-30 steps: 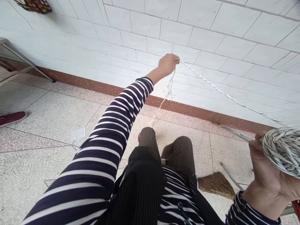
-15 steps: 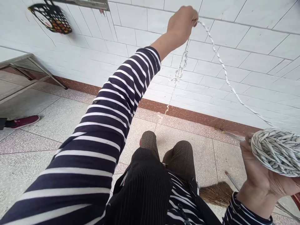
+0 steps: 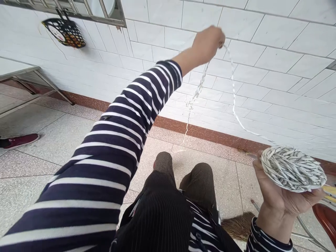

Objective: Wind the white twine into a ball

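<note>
My left hand (image 3: 209, 43) is raised in front of the tiled wall, its fingers closed on a pale twisted cord (image 3: 233, 89). Below that fist hangs a looped, knotted length of the same cord (image 3: 195, 94), its thin tail dangling toward the floor. From the fist the cord sags to the right and runs down to a wound ball of cord (image 3: 292, 168). My right hand (image 3: 282, 197) holds this ball from beneath, palm up, with the fingers around its lower side. The far fingers are partly hidden by the ball.
A broom (image 3: 237, 225) lies on the floor beside my legs, near a reddish-brown seat edge (image 3: 325, 218). At left stand a metal-framed table (image 3: 39, 82) and another person's red shoe (image 3: 22, 140). A patterned bag (image 3: 64, 32) hangs from the window bars.
My right hand has moved left with the ball. My left hand has lowered a little in view, and the cord between the hands sags more.
</note>
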{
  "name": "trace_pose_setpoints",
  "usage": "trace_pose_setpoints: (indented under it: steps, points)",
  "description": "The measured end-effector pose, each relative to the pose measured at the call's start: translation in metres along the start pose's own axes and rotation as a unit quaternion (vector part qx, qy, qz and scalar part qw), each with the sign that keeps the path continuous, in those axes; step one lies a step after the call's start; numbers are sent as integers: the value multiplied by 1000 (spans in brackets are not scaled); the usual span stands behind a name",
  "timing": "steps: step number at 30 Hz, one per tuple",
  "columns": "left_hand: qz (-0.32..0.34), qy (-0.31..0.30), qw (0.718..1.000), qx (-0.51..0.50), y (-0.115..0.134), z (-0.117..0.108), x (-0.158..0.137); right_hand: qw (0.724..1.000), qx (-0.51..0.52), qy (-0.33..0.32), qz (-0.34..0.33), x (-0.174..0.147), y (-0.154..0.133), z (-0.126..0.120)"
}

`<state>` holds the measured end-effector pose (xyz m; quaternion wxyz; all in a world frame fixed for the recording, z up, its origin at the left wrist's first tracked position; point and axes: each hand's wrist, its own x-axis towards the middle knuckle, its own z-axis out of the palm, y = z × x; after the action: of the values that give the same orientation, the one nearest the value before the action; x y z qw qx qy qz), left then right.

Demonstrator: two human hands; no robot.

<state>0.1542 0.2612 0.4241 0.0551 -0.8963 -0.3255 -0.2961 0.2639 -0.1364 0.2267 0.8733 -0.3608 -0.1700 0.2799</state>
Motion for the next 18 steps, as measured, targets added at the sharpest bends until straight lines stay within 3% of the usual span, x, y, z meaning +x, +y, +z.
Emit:
trace_pose_setpoints:
  steps: [5,10,14,18]
  points:
    - [-22,-58,998,-22,-9,47,-33,1000,27,6,8,-4,3,-10]
    - [-47,-110,991,-53,-38,108,-71,1000,11,-20,14,-6,4,-19]
    - [-91,-181,979,-28,-64,160,-124,999,-15,-38,14,-7,3,-18]
    - [-121,-285,951,-15,-71,196,-188,998,-37,-50,20,-3,3,-11]
